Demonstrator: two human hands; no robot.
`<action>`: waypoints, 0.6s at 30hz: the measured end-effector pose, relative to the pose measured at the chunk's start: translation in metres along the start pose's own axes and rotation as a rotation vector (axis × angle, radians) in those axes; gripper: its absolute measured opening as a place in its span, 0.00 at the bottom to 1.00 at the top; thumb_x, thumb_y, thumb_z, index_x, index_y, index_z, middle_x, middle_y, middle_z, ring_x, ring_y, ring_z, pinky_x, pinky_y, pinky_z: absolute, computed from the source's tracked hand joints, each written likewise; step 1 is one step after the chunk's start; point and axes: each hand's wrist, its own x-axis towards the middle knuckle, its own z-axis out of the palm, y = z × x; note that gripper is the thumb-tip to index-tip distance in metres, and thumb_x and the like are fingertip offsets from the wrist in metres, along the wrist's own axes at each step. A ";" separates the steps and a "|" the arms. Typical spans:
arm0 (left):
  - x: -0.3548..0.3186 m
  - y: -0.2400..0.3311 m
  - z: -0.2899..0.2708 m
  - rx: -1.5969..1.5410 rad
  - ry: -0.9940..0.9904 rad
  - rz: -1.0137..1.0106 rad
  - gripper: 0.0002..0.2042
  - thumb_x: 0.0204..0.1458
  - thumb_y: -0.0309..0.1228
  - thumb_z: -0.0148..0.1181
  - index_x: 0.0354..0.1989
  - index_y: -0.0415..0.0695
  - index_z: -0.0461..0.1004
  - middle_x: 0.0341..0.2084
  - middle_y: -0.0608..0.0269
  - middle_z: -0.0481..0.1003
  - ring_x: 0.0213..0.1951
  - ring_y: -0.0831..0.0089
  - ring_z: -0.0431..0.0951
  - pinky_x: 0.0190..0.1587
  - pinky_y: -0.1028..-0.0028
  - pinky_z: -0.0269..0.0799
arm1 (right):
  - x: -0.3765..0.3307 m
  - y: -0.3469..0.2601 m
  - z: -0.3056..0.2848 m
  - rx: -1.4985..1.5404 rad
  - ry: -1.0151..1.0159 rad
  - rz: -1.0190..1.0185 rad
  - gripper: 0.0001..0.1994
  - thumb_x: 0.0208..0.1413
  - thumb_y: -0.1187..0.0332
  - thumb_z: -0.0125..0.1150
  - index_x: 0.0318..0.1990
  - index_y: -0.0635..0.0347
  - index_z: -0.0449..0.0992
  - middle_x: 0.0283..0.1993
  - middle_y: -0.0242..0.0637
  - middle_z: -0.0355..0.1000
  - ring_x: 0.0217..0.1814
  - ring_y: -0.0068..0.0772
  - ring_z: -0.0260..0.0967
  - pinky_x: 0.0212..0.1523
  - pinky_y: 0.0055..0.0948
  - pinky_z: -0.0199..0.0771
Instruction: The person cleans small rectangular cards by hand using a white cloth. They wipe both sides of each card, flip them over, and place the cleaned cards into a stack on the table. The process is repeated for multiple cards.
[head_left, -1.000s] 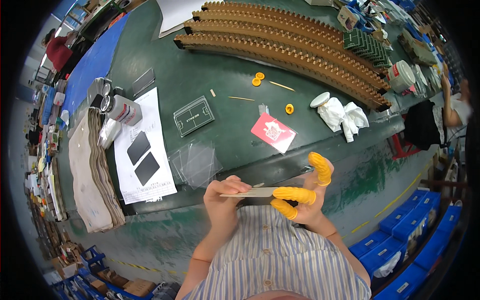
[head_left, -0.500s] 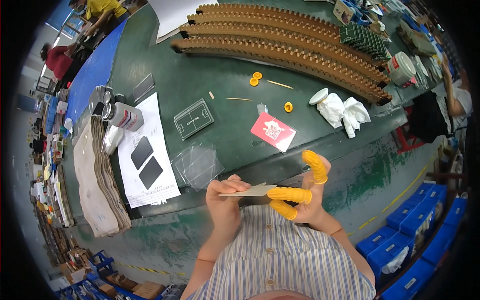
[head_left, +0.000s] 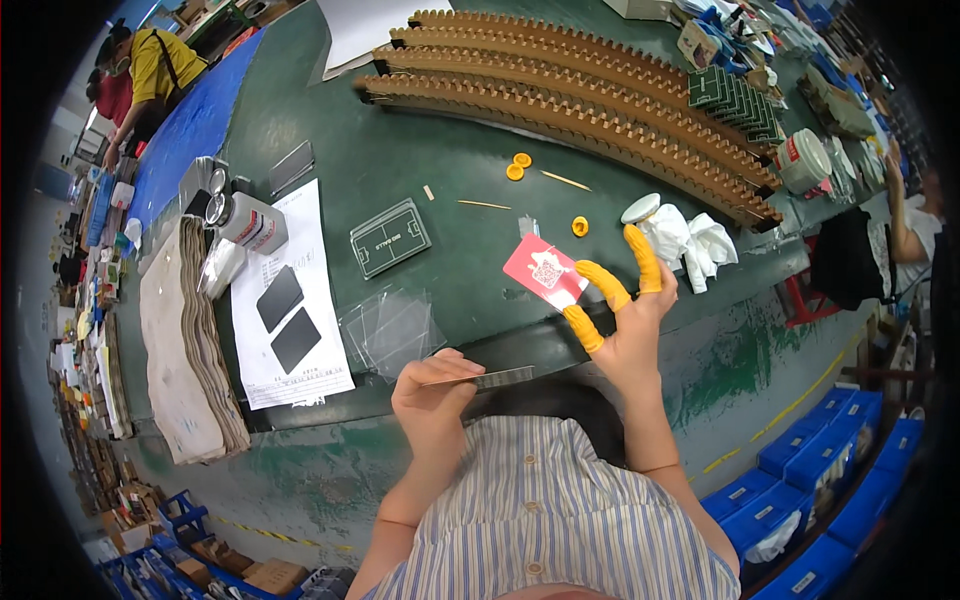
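Note:
My left hand (head_left: pixel 430 400) is closed on a thin, pale flat card (head_left: pixel 505 377), seen nearly edge-on over the table's front edge. Yellow finger cots cover the thumb and two fingers of my right hand (head_left: pixel 625 320). Its fingers are spread, with thumb and index fingertips at the right end of a red-and-white card (head_left: pixel 540 268); whether they grip it, I cannot tell. Clear plastic sheets (head_left: pixel 390 330) lie left of that card. A dark green flat box (head_left: pixel 390 238) lies farther back, beside two wooden sticks (head_left: pixel 567 181) and loose yellow finger cots (head_left: pixel 516 172).
Long notched brown racks (head_left: pixel 570 110) span the back, with green cards (head_left: pixel 735 105) standing at their right end. White cloth (head_left: pixel 690 240) lies to the right. At left are a paper sheet (head_left: pixel 325 370) with dark cards (head_left: pixel 297 340), a tin (head_left: pixel 255 222) and stacked cloths (head_left: pixel 185 390). Other people stand farther off.
My right hand has left the pale card and moved forward to the red-and-white card, its fingers spreading. My left hand keeps the pale card, now tilted more edge-on and slightly farther left.

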 end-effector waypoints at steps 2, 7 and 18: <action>0.002 0.003 0.000 0.021 -0.004 -0.004 0.12 0.40 0.12 0.60 0.27 0.44 0.68 0.27 0.58 0.77 0.36 0.66 0.77 0.52 0.63 0.59 | 0.005 0.002 0.005 -0.042 -0.037 -0.024 0.18 0.43 0.54 0.65 0.43 0.46 0.79 0.64 0.42 0.55 0.59 0.48 0.47 0.58 0.43 0.43; 0.004 0.002 -0.005 0.287 -0.088 0.202 0.11 0.39 0.15 0.64 0.26 0.44 0.70 0.28 0.61 0.78 0.37 0.67 0.77 0.52 0.63 0.59 | 0.006 0.006 0.010 -0.070 -0.067 -0.031 0.17 0.43 0.54 0.64 0.42 0.44 0.79 0.64 0.42 0.56 0.61 0.46 0.46 0.59 0.42 0.41; 0.010 0.002 -0.005 0.397 -0.139 0.248 0.10 0.39 0.17 0.65 0.27 0.45 0.72 0.28 0.63 0.78 0.37 0.67 0.77 0.53 0.63 0.58 | 0.007 0.002 0.013 -0.097 -0.098 -0.028 0.17 0.43 0.53 0.64 0.42 0.44 0.79 0.65 0.43 0.55 0.61 0.45 0.46 0.59 0.42 0.42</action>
